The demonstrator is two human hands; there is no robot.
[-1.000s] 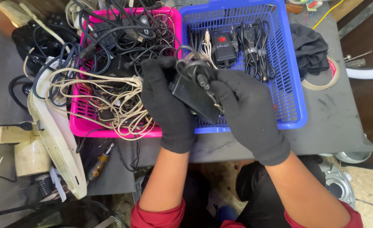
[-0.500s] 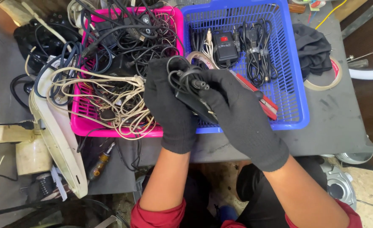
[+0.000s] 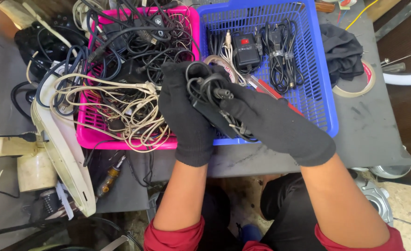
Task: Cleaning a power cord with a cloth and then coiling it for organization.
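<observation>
Head view, coiled black cable (image 3: 210, 90) between gloved fingers (image 3: 235, 103)

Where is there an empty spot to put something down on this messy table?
Bare grey table lies right of the blue basket, below the tape roll and black cloth. The blue basket's right floor is open too. The pink basket overflows with cables, spilling left. Both gloved hands, left and right, crowd the middle.
</observation>
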